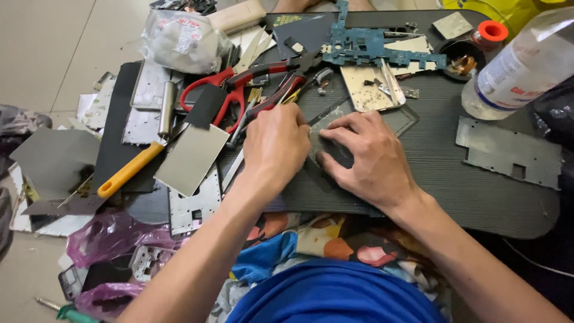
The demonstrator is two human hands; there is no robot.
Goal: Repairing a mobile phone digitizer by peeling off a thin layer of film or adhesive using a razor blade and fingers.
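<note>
Head view: you are pressing your right hand (366,157) on a dark flat panel (335,149) on the black surface (478,191), while your left hand (276,146), grip closed, is pinching a thin tool (286,96).

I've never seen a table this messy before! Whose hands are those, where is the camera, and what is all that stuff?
There is no machine here, just a person working with two bare hands. The camera sits on the person's head and looks down, so you see what they see.

The left hand and the right hand press together on a small flat dark part lying on a black table. The hands cover most of it, so I cannot tell exactly what it is.

Around them lie tools and taken-apart electronics: red-handled scissors, a tool with a yellow handle, a blue-green circuit board, a small tray of tiny screws, thin metal plates, and a clear plastic bottle with a red cap beside it.
</note>
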